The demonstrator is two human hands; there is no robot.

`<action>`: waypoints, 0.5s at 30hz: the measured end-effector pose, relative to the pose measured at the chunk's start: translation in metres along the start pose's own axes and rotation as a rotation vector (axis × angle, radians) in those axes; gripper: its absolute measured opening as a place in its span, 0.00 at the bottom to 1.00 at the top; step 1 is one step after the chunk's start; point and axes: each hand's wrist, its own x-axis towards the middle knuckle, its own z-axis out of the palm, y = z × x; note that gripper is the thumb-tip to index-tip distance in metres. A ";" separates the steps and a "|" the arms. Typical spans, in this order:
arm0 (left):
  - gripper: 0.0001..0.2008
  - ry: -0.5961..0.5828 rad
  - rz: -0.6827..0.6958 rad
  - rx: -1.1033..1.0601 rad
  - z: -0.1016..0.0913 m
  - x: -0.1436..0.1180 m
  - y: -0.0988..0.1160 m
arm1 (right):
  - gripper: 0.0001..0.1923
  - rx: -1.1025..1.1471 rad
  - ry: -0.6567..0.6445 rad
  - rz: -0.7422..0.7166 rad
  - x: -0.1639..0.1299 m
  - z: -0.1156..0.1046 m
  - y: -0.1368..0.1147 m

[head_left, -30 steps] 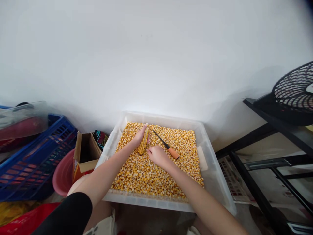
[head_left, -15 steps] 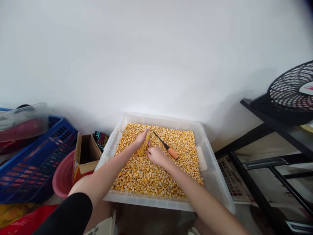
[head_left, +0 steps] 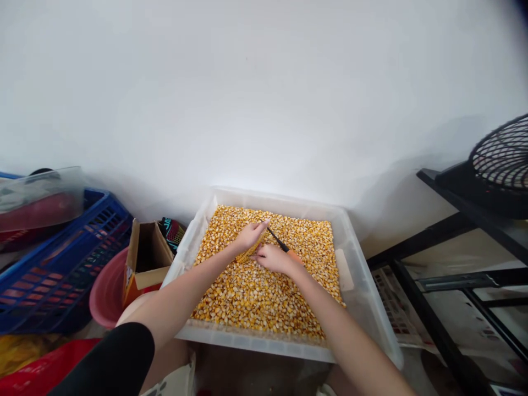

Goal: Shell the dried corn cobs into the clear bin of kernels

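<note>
A yellow corn cob (head_left: 248, 252) lies tilted between my hands, just above a bed of loose corn kernels (head_left: 256, 300). My left hand (head_left: 249, 235) is wrapped round its upper part. Fingers curled, my right hand (head_left: 270, 257) presses on the cob's lower right side. Behind the right hand a pointed tool with a dark shaft and orange handle (head_left: 295, 256) rests on the kernels, its handle partly covered by that hand. All of this is inside a translucent plastic bin (head_left: 363, 297).
On the left stand a blue plastic basket (head_left: 61, 269), a pink basin (head_left: 108, 289) and an open cardboard box (head_left: 150, 256). A black metal frame (head_left: 433, 297) carries a fan (head_left: 505, 157) on the right. Behind the bin rises a white wall (head_left: 264, 99).
Both hands and the cob have shifted slightly right, and the cob now leans further over. The right hand now overlaps the tool's handle. The view has turned a little.
</note>
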 end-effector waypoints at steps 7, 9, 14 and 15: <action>0.24 -0.143 0.140 0.105 0.008 -0.008 0.001 | 0.11 0.055 -0.078 0.021 -0.006 -0.008 0.001; 0.26 -0.125 0.028 0.000 0.004 -0.004 0.000 | 0.12 0.052 -0.068 0.012 -0.006 -0.010 0.002; 0.28 -0.051 -0.340 -0.426 -0.015 0.009 -0.004 | 0.18 0.008 -0.026 0.027 -0.005 -0.011 0.000; 0.28 -0.037 -0.370 -0.476 -0.018 0.010 -0.005 | 0.19 -0.003 -0.008 0.025 -0.006 -0.010 -0.001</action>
